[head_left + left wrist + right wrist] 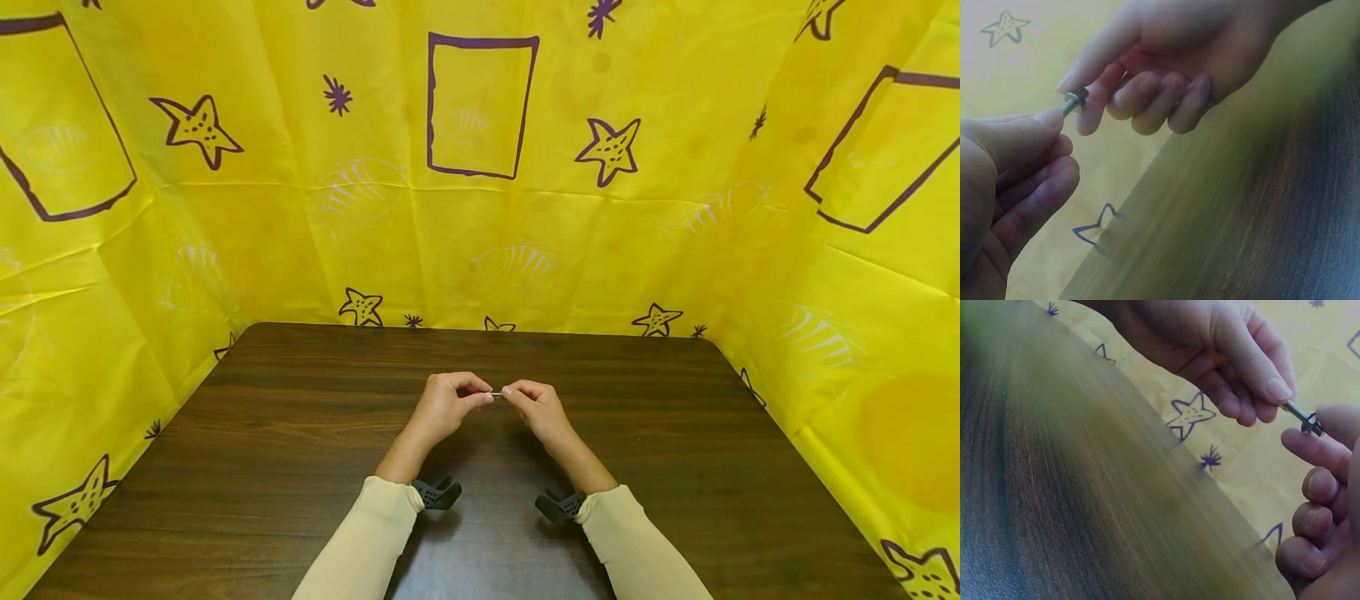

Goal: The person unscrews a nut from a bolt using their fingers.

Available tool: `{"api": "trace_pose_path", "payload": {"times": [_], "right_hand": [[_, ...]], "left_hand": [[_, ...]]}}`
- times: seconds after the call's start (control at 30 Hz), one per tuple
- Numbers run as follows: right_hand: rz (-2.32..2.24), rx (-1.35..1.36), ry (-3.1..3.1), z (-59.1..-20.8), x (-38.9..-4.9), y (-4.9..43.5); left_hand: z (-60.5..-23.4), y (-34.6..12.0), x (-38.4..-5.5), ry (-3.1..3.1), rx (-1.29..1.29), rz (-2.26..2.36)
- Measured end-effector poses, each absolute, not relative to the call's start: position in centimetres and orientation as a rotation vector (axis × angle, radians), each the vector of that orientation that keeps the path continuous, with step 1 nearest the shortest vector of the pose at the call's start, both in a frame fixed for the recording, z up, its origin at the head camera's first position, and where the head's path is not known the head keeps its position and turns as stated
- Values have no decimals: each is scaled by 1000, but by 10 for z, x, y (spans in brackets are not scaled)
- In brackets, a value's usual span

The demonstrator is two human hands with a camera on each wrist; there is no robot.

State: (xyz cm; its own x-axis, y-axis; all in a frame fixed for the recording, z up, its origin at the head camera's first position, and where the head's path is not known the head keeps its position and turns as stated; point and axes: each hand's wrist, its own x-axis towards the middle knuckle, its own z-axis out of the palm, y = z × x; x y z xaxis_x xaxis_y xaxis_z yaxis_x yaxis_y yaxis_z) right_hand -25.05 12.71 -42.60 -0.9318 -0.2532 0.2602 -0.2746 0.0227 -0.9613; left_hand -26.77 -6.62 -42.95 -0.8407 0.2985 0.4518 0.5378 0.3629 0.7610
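"Silvery metal, that slim bolt (1297, 411) bridging the gap between your two hands."

"How is my left hand (444, 406) set?"

"You're pinching the bolt's plain end between thumb and fingertips, its shank running out towards your other hand."

"And the right hand (542, 412)?"

"Your thumb and index finger grasp the far end, one on either side, at the nut-like collar (1308, 422); your other three fingers curl in beside them. I can't tell whether that collar is a separate piece."

"What's around me?"

"Below both hands, you have the dark wood-grain surface (300, 417). Beyond them, and out to either side, hangs yellow cloth (262, 250) printed with purple starfish. Just behind each hand, you wear a dark wrist mount (437, 493) at the cuff of a cream sleeve (360, 542)."
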Motion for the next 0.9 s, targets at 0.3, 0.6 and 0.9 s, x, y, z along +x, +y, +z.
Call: {"api": "trace_pose_path", "payload": {"times": [0.3, 0.6, 0.9], "right_hand": [[2141, 650, -2136, -435, -256, 130], [2122, 689, -2095, -450, -265, 133], [2233, 692, -2028, -451, -266, 133]], "left_hand": [[-427, -67, -267, -2413, -717, -1468], [-428, -67, -267, -2427, -701, -1471], [-429, -67, -267, -2420, -708, -1477]]}}
